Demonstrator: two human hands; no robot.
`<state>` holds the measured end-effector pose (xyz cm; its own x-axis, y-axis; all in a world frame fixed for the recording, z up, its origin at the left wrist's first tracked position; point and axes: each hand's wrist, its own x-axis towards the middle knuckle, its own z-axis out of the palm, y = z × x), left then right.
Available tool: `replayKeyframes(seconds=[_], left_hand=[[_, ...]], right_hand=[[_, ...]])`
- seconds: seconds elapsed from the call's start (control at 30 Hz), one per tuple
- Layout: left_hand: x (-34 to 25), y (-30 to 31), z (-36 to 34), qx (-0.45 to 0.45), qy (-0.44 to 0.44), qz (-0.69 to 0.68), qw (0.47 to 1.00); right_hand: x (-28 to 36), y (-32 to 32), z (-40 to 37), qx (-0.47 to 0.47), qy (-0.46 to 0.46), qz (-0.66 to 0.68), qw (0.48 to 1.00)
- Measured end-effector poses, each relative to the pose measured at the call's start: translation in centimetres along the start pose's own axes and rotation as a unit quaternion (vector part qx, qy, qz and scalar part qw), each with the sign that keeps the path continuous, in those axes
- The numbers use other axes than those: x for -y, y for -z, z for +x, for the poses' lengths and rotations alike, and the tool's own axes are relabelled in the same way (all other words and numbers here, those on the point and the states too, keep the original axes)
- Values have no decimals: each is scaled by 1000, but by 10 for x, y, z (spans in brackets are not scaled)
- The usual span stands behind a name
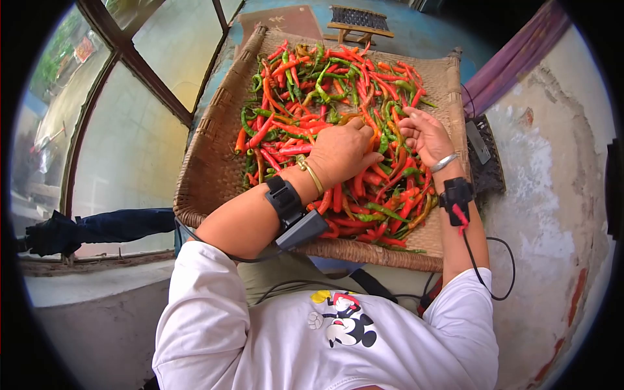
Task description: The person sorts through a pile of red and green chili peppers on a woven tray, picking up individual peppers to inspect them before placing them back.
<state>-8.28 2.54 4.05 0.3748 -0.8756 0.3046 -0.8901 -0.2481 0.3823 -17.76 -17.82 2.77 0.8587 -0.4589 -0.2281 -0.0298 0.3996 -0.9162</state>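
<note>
Grip of the left hand point(341, 148) is bent down onto the chili peppers point(281, 149), its thumb a little apart from the fingers; the fingertips are partly hidden, so I cannot tell whether they pinch one. The right hand point(427, 138) is at the right side of the pile, turned partly palm-up, its thumb and forefinger narrowly spaced; whether a thin stem sits between them I cannot tell.

The peppers lie in a loose, tangled heap inside the woven tray point(209, 156), mostly red, with green and mottled ones mixed in. Several curl over their neighbours.

Each should be very light, smooth and a bit slippery, with firm but thin walls that likely dent or split under a hard squeeze. The thin tips look the easiest part to snap. The best hold seems to be a light pinch at the thick end, just below the stem; the stem also gives some purchase but may break off. Curled ones may snag neighbours, so a gentle lift suits them better than a tug.
</note>
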Motion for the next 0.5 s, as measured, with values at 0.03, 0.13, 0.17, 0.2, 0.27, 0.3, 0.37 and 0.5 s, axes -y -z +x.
replayKeyframes(seconds=[0.03,0.13,0.17,0.2,0.27,0.3,0.37,0.5], left_hand=[[-1,0,-1,-5,15,12,1000],[1,-1,-1,8,21,29,999],[3,-1,0,27,14,36,999],[4,-2,2,27,12,38,999],[7,-5,3,60,31,14,998],[6,-4,3,60,31,14,998],[4,-2,2,54,57,-9,997],[8,1,2,33,77,-91,992]], right_hand=[[-1,-12,-5,30,4,-87,996],[-5,-44,-22,62,43,-285,955],[-7,-50,-26,85,81,-405,907],[-12,-50,-26,100,135,-460,872],[-15,-52,-29,107,134,-467,868],[-16,-52,-30,115,131,-475,863],[-19,-50,-28,108,133,-497,850],[-12,-62,-35,62,67,-381,920]])
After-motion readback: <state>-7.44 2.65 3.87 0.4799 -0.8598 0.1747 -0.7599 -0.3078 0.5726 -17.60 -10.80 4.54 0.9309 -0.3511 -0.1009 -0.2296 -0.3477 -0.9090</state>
